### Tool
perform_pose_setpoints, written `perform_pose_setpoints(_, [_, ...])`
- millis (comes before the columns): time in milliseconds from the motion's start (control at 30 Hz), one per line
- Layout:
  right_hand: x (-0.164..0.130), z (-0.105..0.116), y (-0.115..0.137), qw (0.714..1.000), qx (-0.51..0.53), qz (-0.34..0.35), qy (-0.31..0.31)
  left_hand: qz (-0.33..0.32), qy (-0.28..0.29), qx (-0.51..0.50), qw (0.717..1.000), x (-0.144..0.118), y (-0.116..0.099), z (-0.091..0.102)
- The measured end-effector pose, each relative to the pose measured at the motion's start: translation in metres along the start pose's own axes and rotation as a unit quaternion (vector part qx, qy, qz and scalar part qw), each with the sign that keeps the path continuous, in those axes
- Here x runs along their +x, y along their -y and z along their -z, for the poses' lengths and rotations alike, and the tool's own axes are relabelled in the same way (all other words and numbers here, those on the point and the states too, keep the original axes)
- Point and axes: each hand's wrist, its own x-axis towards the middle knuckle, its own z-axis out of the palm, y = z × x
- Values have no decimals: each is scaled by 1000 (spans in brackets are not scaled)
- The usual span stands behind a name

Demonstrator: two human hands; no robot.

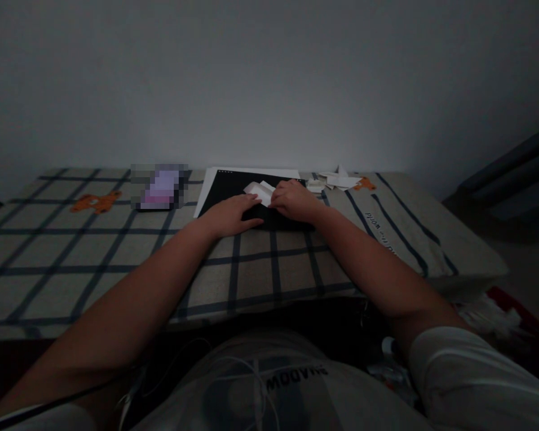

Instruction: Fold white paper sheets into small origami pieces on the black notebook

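A small folded piece of white paper (261, 191) lies on a black board or folder (224, 188). My left hand (233, 214) rests flat at its left side, fingers stretched out, with the fingertips touching the paper's near edge. At the right side, my right hand (294, 200) has its fingers bent together on the paper's edge, pinching it. The far part of the paper stands up a little between the hands. White sheets (205, 188) stick out from under the black board on the left and at the back.
Folded white paper pieces (339, 179) sit right of the board. A phone (159, 188), blurred out, stands at the left. The checked tablecloth (117, 251) has orange bear prints. A grey wall (251, 84) rises behind the table.
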Motion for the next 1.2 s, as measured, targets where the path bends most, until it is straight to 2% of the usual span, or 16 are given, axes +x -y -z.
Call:
perform_pose_setpoints(267, [-1,1,0,1000,-9,2,-8,18,8,32,999,0,-9,3])
perform_pose_setpoints(600, [-1,0,1,997,-42,56,-15,42,24,68,997,1,-19,1])
perform_pose_setpoints(1000, [-1,7,7,999,-29,32,12,46,25,97,994,0,-25,0])
perform_pose_setpoints(1200, [-2,10,15,1000,-17,20,-10,45,7,124,991,4,-31,-4])
